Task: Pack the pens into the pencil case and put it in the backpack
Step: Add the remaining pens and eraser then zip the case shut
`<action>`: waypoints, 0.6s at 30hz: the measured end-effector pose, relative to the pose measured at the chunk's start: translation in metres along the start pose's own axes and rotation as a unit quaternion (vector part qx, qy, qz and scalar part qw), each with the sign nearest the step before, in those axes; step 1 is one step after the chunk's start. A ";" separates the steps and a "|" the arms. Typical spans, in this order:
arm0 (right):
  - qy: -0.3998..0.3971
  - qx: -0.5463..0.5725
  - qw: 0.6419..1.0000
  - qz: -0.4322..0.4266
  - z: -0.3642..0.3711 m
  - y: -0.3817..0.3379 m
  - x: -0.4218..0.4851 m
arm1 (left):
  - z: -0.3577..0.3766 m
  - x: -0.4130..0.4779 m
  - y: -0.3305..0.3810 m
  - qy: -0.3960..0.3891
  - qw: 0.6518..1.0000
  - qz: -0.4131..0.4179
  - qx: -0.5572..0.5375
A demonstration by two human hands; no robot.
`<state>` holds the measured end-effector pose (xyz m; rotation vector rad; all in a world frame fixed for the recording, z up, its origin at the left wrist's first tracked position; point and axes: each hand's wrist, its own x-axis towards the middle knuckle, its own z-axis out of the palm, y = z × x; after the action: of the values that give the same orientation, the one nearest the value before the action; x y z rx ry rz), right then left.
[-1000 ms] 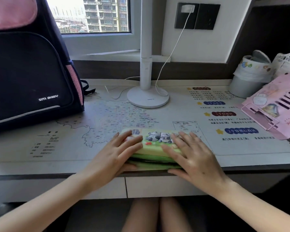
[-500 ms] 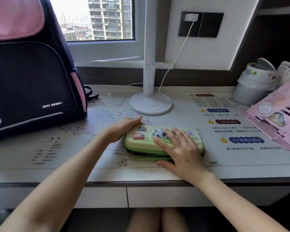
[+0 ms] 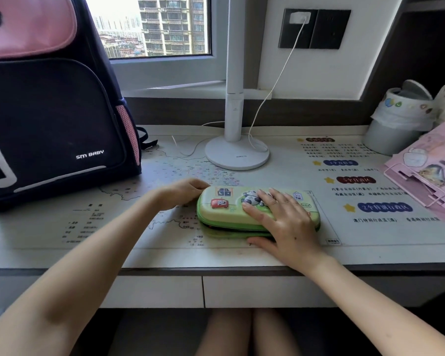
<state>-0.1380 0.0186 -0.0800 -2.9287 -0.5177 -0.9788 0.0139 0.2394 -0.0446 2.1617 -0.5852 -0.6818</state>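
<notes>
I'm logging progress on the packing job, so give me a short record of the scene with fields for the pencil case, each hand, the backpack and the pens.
Pencil case: green, lies flat on the desk, lid down
Right hand: flat on the lid, fingers spread
Left hand: at the case's left end, fingers curled; what they pinch is hidden
Backpack: stands upright at the desk's left, apart from the case
Pens: none in view
Stage: case not yet in the backpack
</notes>
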 end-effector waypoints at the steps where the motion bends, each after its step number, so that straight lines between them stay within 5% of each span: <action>1: -0.004 0.001 1.000 0.001 -0.001 0.000 0.000 | 0.000 -0.001 -0.001 -0.012 1.000 0.007 -0.006; 4: -0.005 -0.006 1.000 0.006 -0.003 -0.002 0.001 | 0.004 -0.001 -0.004 0.002 1.000 0.020 -0.003; 6: -0.009 -0.014 1.000 0.009 -0.004 -0.003 0.001 | 0.006 -0.002 -0.008 0.080 0.985 0.068 0.136; 9: -0.014 -0.023 1.000 0.007 -0.004 -0.004 0.001 | 0.004 -0.025 -0.021 0.220 0.887 0.175 0.366; 13: -0.013 -0.034 0.999 0.010 -0.006 -0.008 0.001 | 0.030 -0.084 -0.027 0.304 0.796 0.192 0.488; 15: -0.016 -0.043 0.999 0.008 -0.006 -0.007 0.002 | 0.057 -0.102 -0.019 0.319 0.791 0.141 0.503; 18: -0.023 -0.049 0.999 0.008 -0.008 -0.011 0.002 | 0.098 -0.111 0.002 0.327 0.842 0.073 0.422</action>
<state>-0.1446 0.0283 -0.0738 -3.0432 -0.4595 -0.9642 -0.1319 0.2523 -0.0665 2.8748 -0.7297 0.5364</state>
